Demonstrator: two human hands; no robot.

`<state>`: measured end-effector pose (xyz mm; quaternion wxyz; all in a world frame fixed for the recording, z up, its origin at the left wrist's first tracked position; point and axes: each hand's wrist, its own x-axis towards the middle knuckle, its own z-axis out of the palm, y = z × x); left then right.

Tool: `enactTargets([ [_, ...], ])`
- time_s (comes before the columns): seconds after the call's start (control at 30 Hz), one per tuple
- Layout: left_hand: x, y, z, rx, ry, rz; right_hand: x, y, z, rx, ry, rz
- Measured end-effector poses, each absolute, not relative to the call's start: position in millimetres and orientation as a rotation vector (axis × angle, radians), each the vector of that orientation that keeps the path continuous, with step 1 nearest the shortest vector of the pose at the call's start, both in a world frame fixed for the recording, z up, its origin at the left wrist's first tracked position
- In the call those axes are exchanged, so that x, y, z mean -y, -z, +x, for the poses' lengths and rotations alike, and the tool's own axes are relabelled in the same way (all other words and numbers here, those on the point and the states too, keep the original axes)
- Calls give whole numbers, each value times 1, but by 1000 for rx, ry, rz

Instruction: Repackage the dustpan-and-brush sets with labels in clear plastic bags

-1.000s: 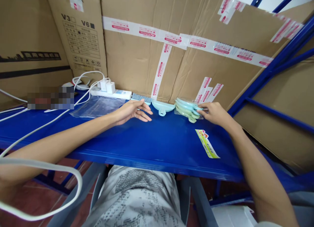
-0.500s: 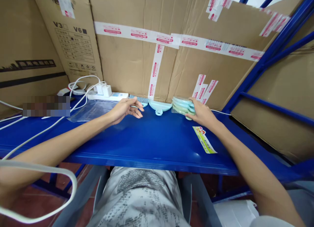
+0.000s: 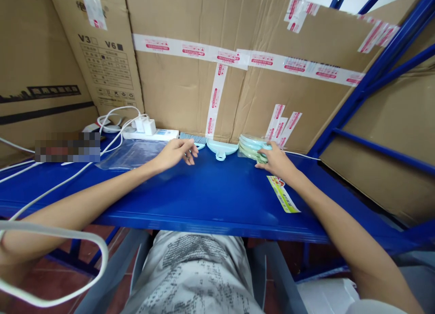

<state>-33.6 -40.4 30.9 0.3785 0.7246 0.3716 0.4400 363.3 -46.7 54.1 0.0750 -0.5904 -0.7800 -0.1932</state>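
My left hand (image 3: 178, 152) hovers over the blue tabletop, fingers loosely curled and apart, holding nothing. Just behind its fingertips lies a light blue brush (image 3: 192, 139), partly hidden by the hand. A small light blue dustpan (image 3: 221, 147) rests against the cardboard, its looped handle pointing toward me. To the right, a stack of pale green and blue dustpan-like pieces (image 3: 249, 147), partly in clear plastic, sits on the table. My right hand (image 3: 277, 161) has its thumb and fingers around the near right end of this stack. Its exact grip is partly hidden.
A yellow-green printed card (image 3: 283, 195) lies near my right forearm. Clear plastic bags (image 3: 131, 154) and a white power strip (image 3: 163, 134) with plugs and cables are on the left. Tall cardboard (image 3: 176, 87) closes off the back; a blue metal frame (image 3: 367, 92) stands right.
My right hand has shifted slightly left and lower on the stack, its fingers changing position. My left hand's fingers have drawn in and moved slightly down. The view has tilted a little.
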Motion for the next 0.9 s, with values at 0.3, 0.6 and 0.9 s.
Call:
enactTargets([
  [0.3,16,-14,-50,-1429,-802,2672,75,-75,350,2239,904,-1756],
  [0.6,8,-2,-53,-1543,-582,2729,81,-51,317,2759,296,-1127],
  [0.9,15,-9,-50,-1553,-681,2739,75,-31,297,2897,-86,-1057],
])
